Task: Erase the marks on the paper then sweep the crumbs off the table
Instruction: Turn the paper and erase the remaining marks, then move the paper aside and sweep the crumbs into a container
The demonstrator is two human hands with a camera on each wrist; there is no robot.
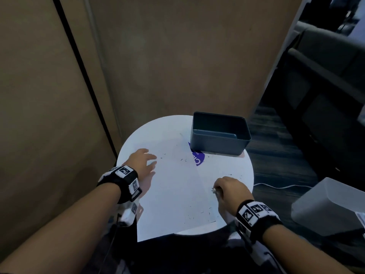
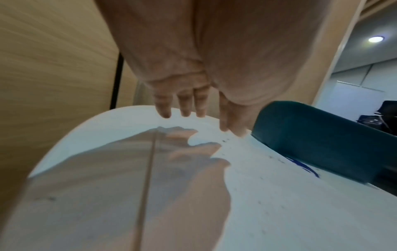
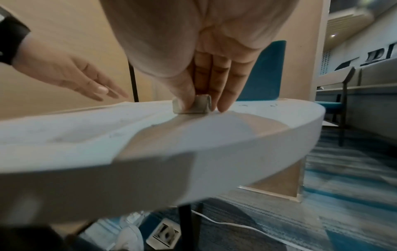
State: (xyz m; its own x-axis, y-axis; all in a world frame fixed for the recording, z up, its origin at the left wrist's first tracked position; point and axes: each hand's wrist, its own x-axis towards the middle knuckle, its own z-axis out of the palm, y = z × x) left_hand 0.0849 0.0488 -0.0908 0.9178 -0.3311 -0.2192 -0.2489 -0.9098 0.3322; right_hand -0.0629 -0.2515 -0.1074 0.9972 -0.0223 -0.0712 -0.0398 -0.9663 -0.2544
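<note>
On the round white table [image 1: 233, 167], our right hand [image 1: 230, 189] pinches a small grey eraser [image 3: 191, 106] against the white paper sheet [image 1: 177, 190] — our left hand [image 1: 143, 161] hovers with fingers spread, dark crumbs [image 1: 182, 159] scattered nearby.

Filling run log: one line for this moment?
phase: erasing | right hand: pinches eraser on paper | left hand: open over paper | crumbs: unswept

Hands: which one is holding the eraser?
The right hand. Its thumb and fingers pinch the small grey eraser down onto the paper. The left hand has straight, spread fingers and holds nothing.
</note>
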